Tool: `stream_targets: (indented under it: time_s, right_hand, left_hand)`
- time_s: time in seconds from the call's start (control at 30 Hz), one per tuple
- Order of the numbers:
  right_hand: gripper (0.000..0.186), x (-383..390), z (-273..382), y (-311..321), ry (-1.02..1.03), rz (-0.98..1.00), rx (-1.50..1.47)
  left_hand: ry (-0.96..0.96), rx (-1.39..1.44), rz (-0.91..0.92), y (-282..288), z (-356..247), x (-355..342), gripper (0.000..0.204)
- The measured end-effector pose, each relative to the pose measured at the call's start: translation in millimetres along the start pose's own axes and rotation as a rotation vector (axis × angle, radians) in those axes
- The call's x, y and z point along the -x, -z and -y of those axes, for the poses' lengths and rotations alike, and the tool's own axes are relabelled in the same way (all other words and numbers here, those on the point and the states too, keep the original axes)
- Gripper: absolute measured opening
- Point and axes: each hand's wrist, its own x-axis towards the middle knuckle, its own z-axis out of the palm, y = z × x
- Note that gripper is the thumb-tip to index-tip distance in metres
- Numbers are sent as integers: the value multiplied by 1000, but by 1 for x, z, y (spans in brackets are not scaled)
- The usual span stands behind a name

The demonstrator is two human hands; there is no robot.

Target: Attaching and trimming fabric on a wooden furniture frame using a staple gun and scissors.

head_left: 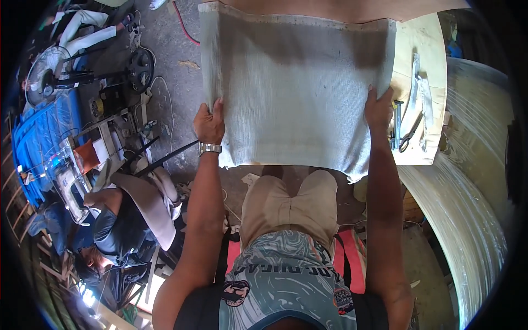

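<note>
A large piece of grey ribbed fabric (291,93) lies stretched in front of me, its near edge frayed and hanging a little at the right corner. My left hand (210,122), with a metal watch on the wrist, is closed on the left edge, thumb on top. On the opposite edge my right hand (379,110) pinches the cloth, its fingers partly hidden. Close to the right hand, a yellow-and-black utility knife (396,124) and dark-handled scissors (408,138) rest on the pale worktable (418,157). Beside them lie thin light strips (425,104).
A brown sheet (330,8) borders the fabric's far edge. Plastic-wrapped rolls (462,203) curve along the right. To the left, a co-worker (118,220) sits with grey material near a sewing machine (71,187). A standing fan (47,80) and another person's legs (85,36) are farther off.
</note>
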Motion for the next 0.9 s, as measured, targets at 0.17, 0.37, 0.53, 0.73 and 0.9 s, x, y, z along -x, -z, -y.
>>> stream_targets:
  time_s: [0.17, 0.37, 0.53, 0.73, 0.9]
  right_hand:
    - [48, 0, 1, 5, -63, 56, -37]
    - [60, 11, 9, 14, -7, 136, -170]
    - [66, 11, -1, 19, 111, -22, -127]
    - [76, 19, 4, 10, 360, -253, 222]
    - [63, 37, 101, -25, 739, -205, 67]
  left_hand:
    - [34, -95, 33, -6, 10, -21, 56]
    - [57, -199, -45, -16, 40, -37, 49]
    - [-160, -316, 165, -28, 65, -44, 38]
    - [-12, 80, 288, -49, 102, -49, 51]
    - [95, -32, 427, -51, 92, -63, 39]
